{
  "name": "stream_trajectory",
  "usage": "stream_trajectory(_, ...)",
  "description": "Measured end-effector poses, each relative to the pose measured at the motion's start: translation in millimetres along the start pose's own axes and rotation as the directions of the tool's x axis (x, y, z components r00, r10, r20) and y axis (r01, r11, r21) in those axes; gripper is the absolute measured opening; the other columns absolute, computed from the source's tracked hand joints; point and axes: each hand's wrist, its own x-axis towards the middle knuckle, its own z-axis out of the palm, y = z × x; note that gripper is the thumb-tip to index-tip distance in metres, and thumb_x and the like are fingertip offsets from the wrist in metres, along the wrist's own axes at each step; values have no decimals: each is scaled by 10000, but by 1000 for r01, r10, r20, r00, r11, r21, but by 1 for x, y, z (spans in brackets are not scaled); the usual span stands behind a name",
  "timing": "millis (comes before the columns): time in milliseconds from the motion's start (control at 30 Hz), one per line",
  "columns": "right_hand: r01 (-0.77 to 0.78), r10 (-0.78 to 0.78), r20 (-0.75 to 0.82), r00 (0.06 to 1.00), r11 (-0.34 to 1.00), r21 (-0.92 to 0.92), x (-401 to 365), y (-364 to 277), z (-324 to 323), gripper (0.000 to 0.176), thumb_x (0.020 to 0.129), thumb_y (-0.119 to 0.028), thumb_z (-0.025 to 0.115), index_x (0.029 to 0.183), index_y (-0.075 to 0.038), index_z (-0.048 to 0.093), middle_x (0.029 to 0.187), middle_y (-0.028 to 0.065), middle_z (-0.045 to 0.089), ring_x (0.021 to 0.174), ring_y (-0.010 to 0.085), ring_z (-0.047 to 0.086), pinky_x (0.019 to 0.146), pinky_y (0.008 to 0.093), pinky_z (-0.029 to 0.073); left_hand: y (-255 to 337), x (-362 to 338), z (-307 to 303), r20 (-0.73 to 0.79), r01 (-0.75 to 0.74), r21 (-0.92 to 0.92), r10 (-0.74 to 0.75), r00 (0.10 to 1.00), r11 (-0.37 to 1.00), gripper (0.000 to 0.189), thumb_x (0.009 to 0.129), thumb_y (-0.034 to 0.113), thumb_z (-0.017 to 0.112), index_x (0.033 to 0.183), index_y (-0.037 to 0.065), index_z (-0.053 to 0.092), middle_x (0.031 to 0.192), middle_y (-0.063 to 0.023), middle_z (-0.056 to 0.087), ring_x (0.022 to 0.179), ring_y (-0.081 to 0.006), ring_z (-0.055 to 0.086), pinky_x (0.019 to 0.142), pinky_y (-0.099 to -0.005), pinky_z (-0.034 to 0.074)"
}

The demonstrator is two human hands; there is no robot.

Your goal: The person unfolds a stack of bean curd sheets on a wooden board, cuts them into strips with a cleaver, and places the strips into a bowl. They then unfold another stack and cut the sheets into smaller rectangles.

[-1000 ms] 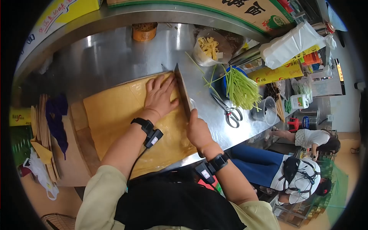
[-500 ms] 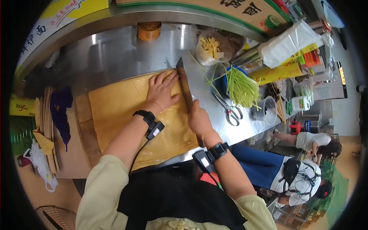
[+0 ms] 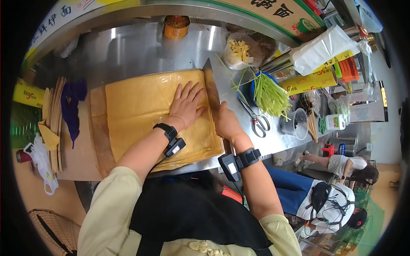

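A broad stack of thin yellow sheets (image 3: 141, 123), which look like tofu skin, lies on a wooden board (image 3: 99, 128). My left hand (image 3: 186, 106) rests flat on the stack near its right side, fingers spread. Along the right edge of the stack runs a long knife (image 3: 211, 83), its tip pointing away from me. My right hand (image 3: 228, 121) is wrapped round the knife toward its near end, covering part of it. Fingers of the left hand lie a little to the left of the blade.
Right of the knife lie scissors (image 3: 259, 123) and a blue container with green stalks (image 3: 269, 94). Behind stand a tub of yellow strips (image 3: 240, 53) and an orange tin (image 3: 176, 27). Sticks (image 3: 55, 123) and purple cloth (image 3: 70, 106) lie left. Two people are beyond the counter at right.
The camera view has shifted slightly. My left hand sits a little farther from the stack's far edge, its fingers more spread and farther from the blade. The right hand still grips the knife.
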Motion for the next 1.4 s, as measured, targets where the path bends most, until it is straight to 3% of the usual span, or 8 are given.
stream_trajectory(133,-82,71,85,994,987,135,-28,-13,-12,297,856,-55,467,1086,110,374,693,311,607,562,416,629,524,457,512,-3,-2,7,-32,-3,19,3,999,1000,624,919,465,484,1423,106,408,1529,-61,298,1442,-270,161,1174,-485,42)
stream_trajectory(233,0,0,-5,1000,998,-69,-45,-6,1,254,832,-32,456,1052,66,376,800,345,614,793,506,613,710,558,494,-3,-1,8,-38,-1,9,2,999,1000,628,917,468,484,1423,103,408,1527,-63,302,1440,-273,167,1174,-485,47)
stream_trajectory(433,-66,64,66,996,997,26,-78,-2,6,288,834,-41,471,1071,76,357,758,337,606,748,514,599,672,561,484,-3,-1,6,-29,-7,10,8,1000,1000,626,916,463,486,1423,103,409,1527,-66,302,1438,-275,170,1174,-485,55)
stream_trajectory(533,146,-150,-49,987,985,-90,-87,24,23,352,890,-64,476,1146,111,310,633,258,591,512,395,601,471,465,484,-2,-1,6,-30,-4,9,4,1000,1000,628,918,460,483,1428,104,399,1528,-66,298,1438,-275,169,1175,-481,54)
stream_trajectory(733,60,-59,-8,998,997,50,-89,38,37,365,896,-65,493,1161,99,302,594,213,572,454,328,591,423,414,477,-3,-1,6,-37,6,-17,-7,999,1000,626,922,445,483,1434,98,385,1529,-71,295,1438,-274,173,1176,-473,52)
stream_trajectory(933,29,-30,-30,999,999,-32,-92,22,35,364,850,-65,514,1129,66,321,718,302,607,688,490,598,614,550,487,0,1,4,-55,-18,-31,17,998,999,616,911,407,519,1413,68,408,1518,-87,312,1435,-273,187,1179,-462,64)
stream_trajectory(1133,49,-47,-62,997,998,28,-92,27,38,375,862,-60,512,1158,87,334,694,294,599,663,483,590,601,552,464,37,-16,-16,92,-69,-17,70,993,997,687,872,370,569,1396,-33,382,1505,-168,303,1431,-302,194,1180,-453,78)
stream_trajectory(1400,-56,57,-24,998,998,11,-79,11,32,264,846,-42,482,1065,44,363,797,332,616,773,513,607,703,558,490,36,-38,6,9,-114,-30,114,993,993,740,896,443,515,1420,-49,339,1526,-174,265,1441,-298,169,1184,-437,63)
